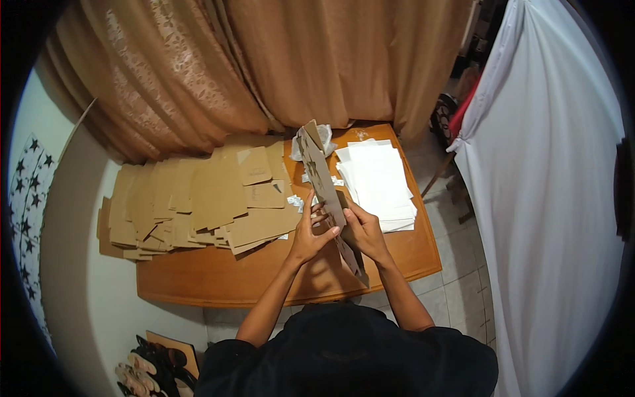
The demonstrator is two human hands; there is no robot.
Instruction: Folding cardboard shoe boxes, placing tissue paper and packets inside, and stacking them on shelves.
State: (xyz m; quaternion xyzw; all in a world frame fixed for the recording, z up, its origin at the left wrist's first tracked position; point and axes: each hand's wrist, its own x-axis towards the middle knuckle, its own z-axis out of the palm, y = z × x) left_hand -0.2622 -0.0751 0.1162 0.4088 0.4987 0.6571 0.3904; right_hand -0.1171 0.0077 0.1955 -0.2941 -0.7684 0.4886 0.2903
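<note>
Many flat brown cardboard pieces (192,205) lie heaped across the left of the wooden table (264,278), with a white paper stack (378,182) on the right. Between them, the left hand (309,235) and right hand (364,231) both clasp a long brown cardboard blank (322,175), held on edge, its upper end rising beyond the fingers.
</note>
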